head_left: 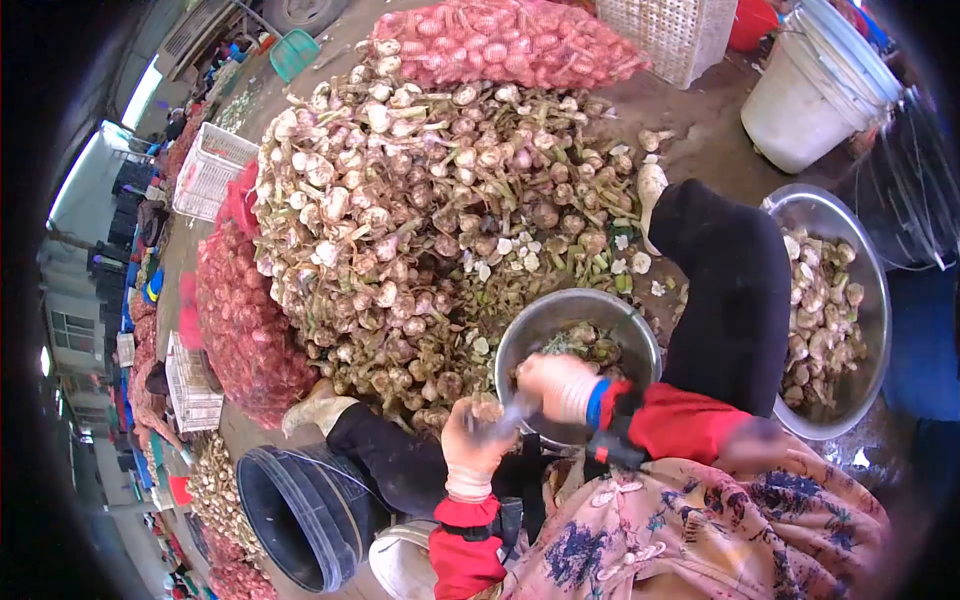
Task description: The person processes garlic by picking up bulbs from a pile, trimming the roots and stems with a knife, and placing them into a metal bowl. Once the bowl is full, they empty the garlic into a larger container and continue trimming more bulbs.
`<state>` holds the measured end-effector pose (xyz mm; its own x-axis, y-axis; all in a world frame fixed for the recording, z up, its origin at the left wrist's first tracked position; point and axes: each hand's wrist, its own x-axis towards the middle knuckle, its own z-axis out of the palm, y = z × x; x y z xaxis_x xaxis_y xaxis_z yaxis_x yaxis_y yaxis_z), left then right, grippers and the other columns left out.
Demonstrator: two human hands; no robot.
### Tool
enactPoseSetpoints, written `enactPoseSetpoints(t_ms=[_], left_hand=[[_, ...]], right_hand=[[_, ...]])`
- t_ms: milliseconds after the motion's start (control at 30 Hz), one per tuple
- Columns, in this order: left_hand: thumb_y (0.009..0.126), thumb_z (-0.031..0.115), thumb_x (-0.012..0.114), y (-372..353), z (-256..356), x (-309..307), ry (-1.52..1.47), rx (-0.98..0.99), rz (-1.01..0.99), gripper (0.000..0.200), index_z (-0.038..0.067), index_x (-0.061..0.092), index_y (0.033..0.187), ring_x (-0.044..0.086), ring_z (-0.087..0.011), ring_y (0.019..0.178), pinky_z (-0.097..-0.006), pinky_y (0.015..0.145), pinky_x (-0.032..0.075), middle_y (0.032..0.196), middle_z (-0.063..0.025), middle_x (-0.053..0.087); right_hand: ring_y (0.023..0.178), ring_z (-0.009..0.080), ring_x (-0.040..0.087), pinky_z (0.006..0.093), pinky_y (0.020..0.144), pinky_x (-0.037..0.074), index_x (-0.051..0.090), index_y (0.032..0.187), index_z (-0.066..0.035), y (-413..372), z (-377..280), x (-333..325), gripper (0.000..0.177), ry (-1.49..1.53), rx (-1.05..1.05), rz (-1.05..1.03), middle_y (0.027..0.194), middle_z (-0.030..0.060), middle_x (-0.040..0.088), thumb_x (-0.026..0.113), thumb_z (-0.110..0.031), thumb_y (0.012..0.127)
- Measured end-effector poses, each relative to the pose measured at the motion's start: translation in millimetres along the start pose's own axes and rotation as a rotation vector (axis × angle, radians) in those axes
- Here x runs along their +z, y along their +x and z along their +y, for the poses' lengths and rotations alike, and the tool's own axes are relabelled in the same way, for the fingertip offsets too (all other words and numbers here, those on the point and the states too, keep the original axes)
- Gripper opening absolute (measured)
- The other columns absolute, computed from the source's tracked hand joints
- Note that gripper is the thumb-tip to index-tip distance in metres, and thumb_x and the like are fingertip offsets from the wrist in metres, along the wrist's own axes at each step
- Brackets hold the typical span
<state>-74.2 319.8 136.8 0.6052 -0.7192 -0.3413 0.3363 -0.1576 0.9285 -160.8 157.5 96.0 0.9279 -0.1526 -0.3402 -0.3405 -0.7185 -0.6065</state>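
Observation:
My left hand (472,445) is closed around a garlic bulb (487,409), just left of the steel bowl (650,345) between my legs. My right hand (558,387) is at that bowl's near side, its fingers wrapped round what looks like a small knife (512,416). The grey blade is blurred and reaches toward the bulb; whether it touches cannot be made out. Trimmed garlic stems and bits (597,347) lie in the bowl, partly hidden by my right hand. A large heap of garlic bulbs with stems (400,220) spreads in front of me.
Right of my leg stands a steel basin (875,340) holding garlic bulbs, with a white bucket (800,100) behind it. Red mesh sacks (500,45) of garlic border the heap. At my left are a dark bucket (290,520) and white plastic crates (213,170).

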Motion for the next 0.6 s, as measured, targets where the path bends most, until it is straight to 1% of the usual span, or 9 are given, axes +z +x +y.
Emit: enactPoseSetpoints(t_ms=[67, 133, 200, 267, 333, 367, 400, 467, 600], left_hand=[[0.058, 0.013, 0.085, -16, 17, 14, 0.611, 0.249, 0.031, 0.049, 0.001, 0.057, 0.096, 0.061, -0.0145, 0.076, -0.0270, 0.069, 0.050, 0.089, -0.0078, 0.063], [0.053, 0.016, 0.086, -16, 9, 0, 0.554, 0.244, 0.093, 0.054, 0.002, 0.056, 0.096, 0.060, -0.0161, 0.079, -0.0280, 0.070, 0.050, 0.090, -0.0073, 0.060], [0.061, 0.013, 0.085, -2, -14, -30, 0.886, 0.481, 0.301, 0.052, 0.004, 0.056, 0.104, 0.056, -0.0128, 0.080, -0.0266, 0.074, 0.048, 0.089, -0.0024, 0.058], [0.071, 0.011, 0.079, -3, -7, -20, 0.226, 0.285, 0.365, 0.042, 0.003, 0.055, 0.104, 0.055, -0.0122, 0.082, -0.0266, 0.077, 0.047, 0.093, -0.0031, 0.057], [0.077, 0.005, 0.072, 2, 3, -18, -0.109, 0.232, 0.417, 0.029, 0.004, 0.056, 0.101, 0.054, -0.0121, 0.081, -0.0278, 0.075, 0.047, 0.092, -0.0025, 0.057], [0.076, 0.014, 0.073, 11, -13, -44, 0.224, 0.338, 0.292, 0.038, 0.007, 0.054, 0.108, 0.057, -0.0192, 0.084, -0.0374, 0.079, 0.049, 0.094, -0.0042, 0.058], [0.079, 0.017, 0.069, 0, 17, -3, -0.463, 0.215, 0.375, 0.032, 0.006, 0.055, 0.106, 0.057, -0.0208, 0.088, -0.0385, 0.082, 0.048, 0.095, -0.0058, 0.059], [0.082, 0.020, 0.065, 12, -26, -36, -0.769, 0.027, 0.272, 0.029, 0.005, 0.056, 0.105, 0.057, -0.0232, 0.092, -0.0389, 0.084, 0.048, 0.098, -0.0071, 0.059], [0.083, 0.019, 0.063, 14, -38, -23, -0.458, 0.098, 0.215, 0.029, 0.004, 0.056, 0.107, 0.057, -0.0259, 0.097, -0.0414, 0.087, 0.048, 0.105, -0.0092, 0.059]], right_hand=[[0.099, 0.0345, 0.059, 0.0422, 0.083, 0.049, 0.063, 0.090, -0.005, -7, 37, -27, 0.021, 0.225, 0.434, -0.022, 0.100, 0.0168, 0.062, 0.060, -0.006, 0.069], [0.096, 0.0356, 0.058, 0.0416, 0.083, 0.048, 0.062, 0.089, -0.005, 22, 91, 23, 0.019, 0.370, 0.508, 0.558, 0.097, 0.0172, 0.060, 0.060, -0.005, 0.070], [0.092, 0.0375, 0.056, 0.0415, 0.081, 0.047, 0.060, 0.086, -0.005, 24, 73, 10, 0.015, 0.415, 0.310, 0.674, 0.093, 0.0181, 0.058, 0.059, -0.004, 0.071], [0.088, 0.0362, 0.056, 0.0404, 0.076, 0.047, 0.060, 0.086, -0.005, 11, 47, 5, 0.014, 0.427, 0.084, 0.725, 0.089, 0.0168, 0.057, 0.062, -0.008, 0.072], [0.086, 0.0342, 0.057, 0.0399, 0.074, 0.048, 0.061, 0.088, -0.006, -3, 30, 10, 0.016, 0.493, -0.085, 0.649, 0.088, 0.0148, 0.056, 0.062, -0.009, 0.072], [0.084, 0.0338, 0.058, 0.0397, 0.073, 0.048, 0.062, 0.090, -0.006, -8, 23, 12, 0.019, 0.444, -0.156, 0.592, 0.089, 0.0137, 0.057, 0.062, -0.006, 0.071], [0.083, 0.0334, 0.058, 0.0395, 0.072, 0.049, 0.062, 0.092, -0.007, -11, 16, 12, 0.023, 0.393, -0.223, 0.535, 0.089, 0.0126, 0.058, 0.062, -0.004, 0.069], [0.084, 0.0330, 0.059, 0.0397, 0.072, 0.049, 0.062, 0.091, -0.008, -8, 8, 15, 0.022, 0.331, -0.285, 0.464, 0.091, 0.0126, 0.058, 0.063, -0.006, 0.069], [0.086, 0.0330, 0.059, 0.0389, 0.073, 0.049, 0.061, 0.091, -0.008, -2, -1, 6, 0.022, 0.385, -0.331, 0.469, 0.093, 0.0129, 0.058, 0.064, -0.007, 0.070]])
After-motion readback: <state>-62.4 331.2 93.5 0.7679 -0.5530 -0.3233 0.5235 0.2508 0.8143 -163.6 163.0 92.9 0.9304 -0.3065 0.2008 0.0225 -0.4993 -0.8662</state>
